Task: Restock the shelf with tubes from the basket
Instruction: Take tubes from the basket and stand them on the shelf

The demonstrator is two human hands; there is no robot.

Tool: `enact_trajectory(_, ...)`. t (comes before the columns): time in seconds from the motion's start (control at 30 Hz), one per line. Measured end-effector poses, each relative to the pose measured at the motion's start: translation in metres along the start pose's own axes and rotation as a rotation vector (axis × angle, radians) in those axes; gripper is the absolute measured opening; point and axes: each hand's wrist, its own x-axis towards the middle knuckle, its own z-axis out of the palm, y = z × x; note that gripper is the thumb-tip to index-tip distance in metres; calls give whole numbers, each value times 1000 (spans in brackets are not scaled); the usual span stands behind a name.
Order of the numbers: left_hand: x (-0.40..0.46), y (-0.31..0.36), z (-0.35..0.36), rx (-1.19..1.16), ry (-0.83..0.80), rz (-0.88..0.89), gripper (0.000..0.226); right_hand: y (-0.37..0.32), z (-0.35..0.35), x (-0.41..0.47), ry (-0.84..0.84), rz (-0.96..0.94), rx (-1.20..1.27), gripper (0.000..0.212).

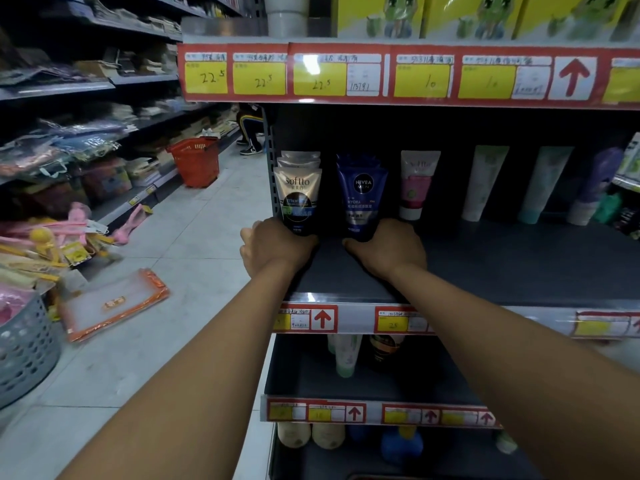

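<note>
Left hand (273,245) closed round base of gold Softto tube (298,199); right hand (391,247) closed on blue Nivea tube (362,199), both upright on shelf (502,258). Red basket (197,161) contents indiscernible.

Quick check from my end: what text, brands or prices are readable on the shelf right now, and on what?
"Softto": gold-and-black tube at the left hand.
"NIVEA MEN", "HYDRA": blue tube at the right hand.
"22.5": three yellow tags, upper price strip.
"10": two tags further right.
"25": lower price strip.
Small print and handwritten headers: unreadable.
</note>
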Motion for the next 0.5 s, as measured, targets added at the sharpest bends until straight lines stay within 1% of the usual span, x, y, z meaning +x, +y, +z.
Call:
enact_trajectory(0.3, -1, 1, 0, 13, 9, -15, 67, -3, 0, -3, 16, -3, -39, 53)
enact_trajectory(0.5, -1, 1, 3, 93, 26, 36, 64, -4, -1, -4, 5, 0, -74, 49)
